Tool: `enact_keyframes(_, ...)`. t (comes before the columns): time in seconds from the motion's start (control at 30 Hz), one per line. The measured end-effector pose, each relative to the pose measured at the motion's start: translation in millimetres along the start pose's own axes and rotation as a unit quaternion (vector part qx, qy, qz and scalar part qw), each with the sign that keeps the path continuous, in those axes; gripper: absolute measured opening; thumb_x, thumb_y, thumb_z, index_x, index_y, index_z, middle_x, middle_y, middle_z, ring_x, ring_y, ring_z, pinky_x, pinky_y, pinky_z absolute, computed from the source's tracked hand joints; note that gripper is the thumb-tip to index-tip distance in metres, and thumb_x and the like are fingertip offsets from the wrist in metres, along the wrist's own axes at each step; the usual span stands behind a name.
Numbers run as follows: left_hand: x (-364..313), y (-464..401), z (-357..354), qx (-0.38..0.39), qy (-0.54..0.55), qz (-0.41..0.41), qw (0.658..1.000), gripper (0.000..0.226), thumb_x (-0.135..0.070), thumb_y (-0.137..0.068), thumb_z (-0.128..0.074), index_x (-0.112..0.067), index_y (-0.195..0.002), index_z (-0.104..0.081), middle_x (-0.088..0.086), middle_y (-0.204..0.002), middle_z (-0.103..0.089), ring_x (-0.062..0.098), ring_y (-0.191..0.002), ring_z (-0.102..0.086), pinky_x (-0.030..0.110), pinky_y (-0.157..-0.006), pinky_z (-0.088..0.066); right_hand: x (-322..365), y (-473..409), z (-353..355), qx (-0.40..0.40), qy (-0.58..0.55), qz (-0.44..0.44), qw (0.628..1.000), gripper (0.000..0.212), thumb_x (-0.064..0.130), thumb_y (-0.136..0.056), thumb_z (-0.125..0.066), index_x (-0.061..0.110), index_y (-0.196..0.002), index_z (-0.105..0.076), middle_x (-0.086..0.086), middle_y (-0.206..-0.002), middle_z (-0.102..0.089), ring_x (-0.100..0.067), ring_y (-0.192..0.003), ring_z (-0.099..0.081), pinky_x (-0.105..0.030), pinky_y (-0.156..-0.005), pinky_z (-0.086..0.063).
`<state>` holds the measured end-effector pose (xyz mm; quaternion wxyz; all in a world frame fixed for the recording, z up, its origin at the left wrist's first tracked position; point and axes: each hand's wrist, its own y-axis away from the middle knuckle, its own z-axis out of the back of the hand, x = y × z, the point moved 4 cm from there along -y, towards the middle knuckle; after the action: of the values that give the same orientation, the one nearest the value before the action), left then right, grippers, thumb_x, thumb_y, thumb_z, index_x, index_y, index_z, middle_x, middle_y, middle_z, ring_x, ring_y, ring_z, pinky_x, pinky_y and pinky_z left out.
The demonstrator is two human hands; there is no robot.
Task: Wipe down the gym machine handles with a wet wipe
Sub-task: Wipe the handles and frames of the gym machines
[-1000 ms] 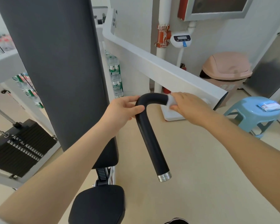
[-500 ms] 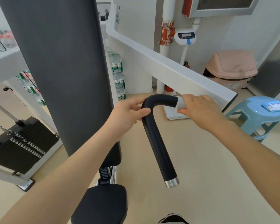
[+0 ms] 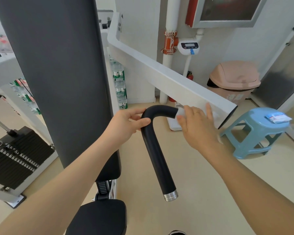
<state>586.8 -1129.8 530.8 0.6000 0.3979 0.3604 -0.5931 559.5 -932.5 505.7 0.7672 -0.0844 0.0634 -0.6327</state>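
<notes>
A black curved handle [image 3: 153, 146] with a metal end cap hangs down from the white machine arm [image 3: 159, 77] in the middle of the view. My left hand [image 3: 126, 122] grips the handle at its bend, thumb in front. My right hand [image 3: 197, 129] is at the handle's top end where it meets the arm. A small white wet wipe [image 3: 181, 111] shows between its thumb and index finger, against the handle. Its other fingers are stretched out over the white arm.
The tall dark back pad [image 3: 61, 73] and black seat [image 3: 98, 217] stand to the left, with a weight stack [image 3: 15, 155] beyond. A blue stool [image 3: 258, 126] carrying a wipes pack [image 3: 277, 117] and a pink bin [image 3: 234, 78] are to the right.
My right hand's fingers have gone from curled around the handle's top end to stretched out, with the wipe still at the thumb. My left hand keeps its grip on the bend.
</notes>
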Motion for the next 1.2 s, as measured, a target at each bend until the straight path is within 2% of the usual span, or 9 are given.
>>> enact_keyframes(0.17, 7, 4, -1, 0.008, 0.047, 0.001, 0.999, 0.027, -0.023, -0.087, -0.061, -0.031, -0.113, -0.059, -0.015, -0.078, -0.067, -0.003, -0.069, -0.062, 0.019, -0.07, -0.049, 73, -24, 18, -0.004, -0.209, 0.121, 0.97, 0.044, 0.03, -0.101, -0.022, 0.014, -0.138, -0.041, -0.005, -0.141, -0.046, -0.019, -0.133, -0.035, -0.034, -0.116, -0.008)
enact_keyframes(0.37, 21, 30, 2, 0.024, 0.068, -0.023, 0.997, 0.037, -0.006, -0.086, -0.06, -0.024, -0.118, -0.057, -0.006, -0.106, -0.07, 0.007, -0.096, -0.066, 0.029, -0.09, -0.049, 86, 26, 16, 0.067, -0.247, 0.27, 0.928, 0.055, 0.039, -0.098, -0.012, 0.018, -0.147, -0.019, 0.005, -0.157, -0.01, -0.006, -0.144, 0.004, -0.025, -0.114, 0.007)
enact_keyframes(0.5, 25, 42, 7, -0.011, 0.124, -0.009, 0.992, 0.051, 0.013, -0.086, -0.043, -0.027, -0.116, -0.053, -0.004, -0.11, -0.068, 0.012, -0.1, -0.066, 0.032, -0.088, -0.053, 93, 61, 8, 0.118, -0.296, 0.258, 0.912, 0.06, 0.044, -0.097, -0.015, 0.015, -0.148, -0.004, 0.006, -0.157, 0.007, 0.0, -0.139, 0.017, -0.022, -0.116, 0.006)
enact_keyframes(0.63, 21, 49, -6, -0.029, 0.106, 0.004, 0.994, 0.047, 0.006, -0.089, -0.043, -0.024, -0.124, -0.054, -0.005, -0.118, -0.064, 0.011, -0.105, -0.062, 0.026, -0.086, -0.053, 94, 37, 25, 0.098, -0.483, 0.104, 0.864, 0.05, 0.026, -0.102, -0.027, 0.007, -0.147, -0.014, -0.005, -0.156, -0.013, -0.006, -0.139, -0.017, -0.013, -0.107, -0.013)
enact_keyframes(0.73, 22, 57, -16, -0.066, 0.079, 0.02, 0.995, 0.047, 0.003, -0.091, -0.039, -0.021, -0.128, -0.054, -0.006, -0.125, -0.059, 0.004, -0.107, -0.059, 0.017, -0.085, -0.052, 85, 26, 35, 0.068, -0.621, -0.047, 0.779, 0.033, 0.024, -0.102, -0.029, 0.004, -0.12, -0.048, -0.018, -0.118, -0.055, -0.022, -0.103, -0.055, -0.038, -0.095, -0.046)
enact_keyframes(0.87, 20, 64, -25, -0.077, 0.091, 0.02, 0.993, 0.044, -0.007, -0.093, -0.044, -0.021, -0.134, -0.047, -0.002, -0.128, -0.059, 0.007, -0.108, -0.06, 0.027, -0.094, -0.05, 88, 42, 22, 0.05, -0.545, 0.017, 0.837, 0.039, 0.024, -0.1, -0.035, 0.013, -0.137, -0.04, -0.004, -0.138, -0.047, -0.017, -0.119, -0.049, -0.016, -0.089, -0.04)
enact_keyframes(0.93, 22, 68, -32, -0.099, 0.116, 0.041, 0.988, 0.049, -0.01, -0.094, -0.045, -0.022, -0.141, -0.035, -0.007, -0.133, -0.052, 0.006, -0.107, -0.06, 0.026, -0.094, -0.049, 85, 58, 2, 0.104, -0.519, 0.005, 0.848, 0.038, 0.033, -0.099, -0.037, 0.012, -0.128, -0.047, -0.006, -0.12, -0.058, -0.02, -0.106, -0.057, -0.017, -0.077, -0.045)
enact_keyframes(1.07, 25, 78, -49, -0.097, 0.13, 0.055, 0.985, 0.04, -0.015, -0.093, -0.051, -0.026, -0.131, -0.045, -0.011, -0.123, -0.059, 0.004, -0.102, -0.063, 0.031, -0.094, -0.05, 72, 48, -1, 0.24, -0.628, -0.093, 0.734, 0.041, 0.043, -0.097, -0.035, 0.011, -0.105, -0.06, -0.007, -0.093, -0.064, -0.02, -0.087, -0.063, -0.028, -0.075, -0.052)
enact_keyframes(1.2, 22, 81, -46, -0.17, 0.075, 0.075, 0.98, 0.026, -0.016, -0.089, -0.055, -0.023, -0.114, -0.059, -0.008, -0.109, -0.065, 0.007, -0.1, -0.061, 0.035, -0.095, -0.049, 70, 13, 14, 0.225, -0.661, -0.09, 0.71, 0.034, 0.033, -0.098, -0.04, 0.007, -0.11, -0.058, -0.004, -0.104, -0.063, -0.021, -0.102, -0.059, -0.037, -0.097, -0.046)
